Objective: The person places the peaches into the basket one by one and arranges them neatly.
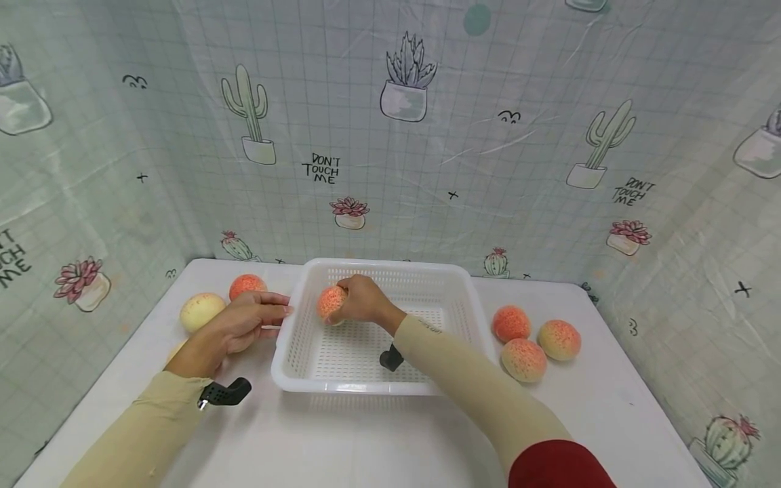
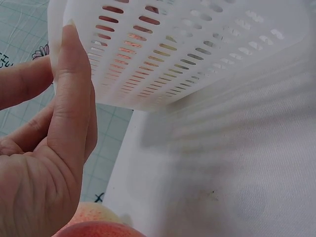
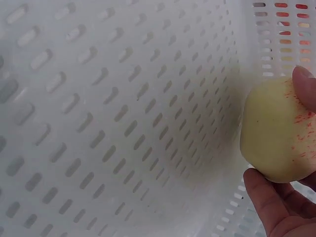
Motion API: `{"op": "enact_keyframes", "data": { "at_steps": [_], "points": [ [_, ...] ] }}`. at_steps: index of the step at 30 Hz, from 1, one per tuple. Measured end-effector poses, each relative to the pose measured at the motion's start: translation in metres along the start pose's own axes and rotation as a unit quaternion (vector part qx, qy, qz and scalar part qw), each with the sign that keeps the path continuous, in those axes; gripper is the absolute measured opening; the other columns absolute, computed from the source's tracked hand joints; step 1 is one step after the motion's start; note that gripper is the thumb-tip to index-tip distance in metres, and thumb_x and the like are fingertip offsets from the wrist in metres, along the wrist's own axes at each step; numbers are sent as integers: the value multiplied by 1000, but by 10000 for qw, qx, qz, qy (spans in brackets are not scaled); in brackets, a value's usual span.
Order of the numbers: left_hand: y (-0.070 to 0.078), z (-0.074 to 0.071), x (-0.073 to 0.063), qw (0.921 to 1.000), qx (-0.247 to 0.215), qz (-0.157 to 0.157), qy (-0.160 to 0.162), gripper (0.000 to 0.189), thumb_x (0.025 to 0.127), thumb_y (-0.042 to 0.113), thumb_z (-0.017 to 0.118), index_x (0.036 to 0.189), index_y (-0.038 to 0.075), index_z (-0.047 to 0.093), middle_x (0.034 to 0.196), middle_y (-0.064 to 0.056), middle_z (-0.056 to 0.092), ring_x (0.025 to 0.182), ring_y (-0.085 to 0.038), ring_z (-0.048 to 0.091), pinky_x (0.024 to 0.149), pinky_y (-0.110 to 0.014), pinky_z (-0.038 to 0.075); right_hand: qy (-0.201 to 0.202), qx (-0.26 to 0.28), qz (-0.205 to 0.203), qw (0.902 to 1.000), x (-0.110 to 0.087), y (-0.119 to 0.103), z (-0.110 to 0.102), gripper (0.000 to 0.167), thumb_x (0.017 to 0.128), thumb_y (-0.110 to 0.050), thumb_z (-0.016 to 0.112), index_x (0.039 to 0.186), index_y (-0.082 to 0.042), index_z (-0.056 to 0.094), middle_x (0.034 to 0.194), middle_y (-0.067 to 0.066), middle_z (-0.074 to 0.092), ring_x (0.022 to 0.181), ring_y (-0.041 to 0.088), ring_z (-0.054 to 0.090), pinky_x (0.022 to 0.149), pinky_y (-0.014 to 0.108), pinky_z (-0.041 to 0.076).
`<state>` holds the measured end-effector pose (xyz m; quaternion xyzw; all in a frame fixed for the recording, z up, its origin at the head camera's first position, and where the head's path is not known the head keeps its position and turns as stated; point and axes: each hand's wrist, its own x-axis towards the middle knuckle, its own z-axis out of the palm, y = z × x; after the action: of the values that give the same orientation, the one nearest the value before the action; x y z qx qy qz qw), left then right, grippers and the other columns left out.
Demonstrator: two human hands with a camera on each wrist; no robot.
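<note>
Red sleeve (image 1: 558, 465) cropped, hands (image 1: 365, 299) at basket (image 1: 366, 387), peach (image 1: 328, 303) partly covered

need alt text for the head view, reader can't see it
A person's right hand holds a peach inside a white basket, while the left hand touches the basket's left side. Three peaches lie right of it on a white table, with more at left; a cactus-print curtain hangs behind.
</note>
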<state>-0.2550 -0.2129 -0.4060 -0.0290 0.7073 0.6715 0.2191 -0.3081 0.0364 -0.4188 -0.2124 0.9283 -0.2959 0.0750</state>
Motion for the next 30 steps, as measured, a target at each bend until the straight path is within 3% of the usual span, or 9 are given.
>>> {"op": "enact_keyframes", "data": {
  "at_steps": [7,15,20,24,30],
  "points": [
    [0,1,-1,10000,65,8,8,58,98,15,73,148,-4,49,121,-5,70,101,-18,74,92,-38,64,-48,-218,261,9994,-5,-3,-2,58,73,-34,96,121,-11,73,101,-3,73,86,10,60,76,22,52],
    [-2,0,-1,9999,127,23,31,59,97,17,75,147,-2,51,123,-4,70,103,-20,74,94,-39,64,-171,-333,463,9982,-8,-6,-4,71,77,-33,94,137,-7,65,131,6,72,115,19,67,102,34,57],
    [-3,2,1,10000,73,49,-9,55,98,14,74,145,-4,52,118,-4,71,101,-19,74,90,-38,65,-130,-362,387,9985,-10,-5,-6,75,77,-33,93,140,-6,63,131,10,72,118,22,67,102,35,57],
    [-3,2,1,10000,83,27,-7,55,98,14,74,145,-4,52,117,-3,71,101,-19,74,90,-38,65,-18,-135,332,9994,-11,-5,-14,70,80,-29,90,140,-6,62,132,13,71,121,26,67,101,38,58],
    [-1,0,-4,9998,205,50,8,57,98,18,74,146,-4,51,118,-2,71,101,-18,73,90,-37,65,260,737,478,9958,-14,-7,-39,71,81,-30,90,141,-5,61,133,16,70,121,30,67,99,43,59]
  ]
}}
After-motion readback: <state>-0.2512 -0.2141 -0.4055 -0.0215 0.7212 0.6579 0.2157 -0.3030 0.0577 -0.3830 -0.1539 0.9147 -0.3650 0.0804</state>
